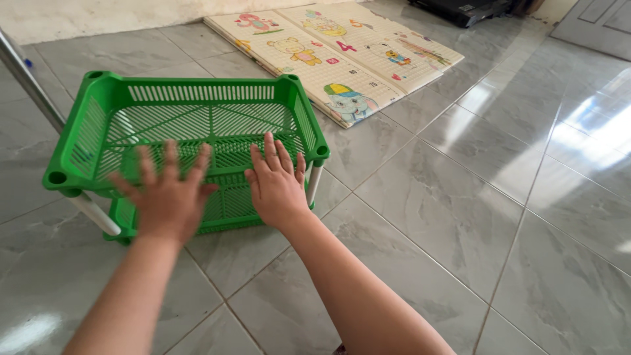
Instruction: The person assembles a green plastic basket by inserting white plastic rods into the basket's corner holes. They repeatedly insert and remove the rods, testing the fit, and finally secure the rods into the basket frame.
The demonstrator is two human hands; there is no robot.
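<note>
A green plastic two-tier rack with slatted basket shelves stands on the grey tile floor, its tiers joined by white tubes. My left hand is spread with fingers apart in front of the rack's near side, slightly blurred. Beside it, my right hand is also spread flat, at the near right part of the top basket by the corner post. Neither hand grips anything. Whether the palms touch the rack I cannot tell.
A folded children's play mat with cartoon animals and numerals lies on the floor beyond the rack. A metal pole slants at the far left. A dark object sits at the top edge, and a door at the top right.
</note>
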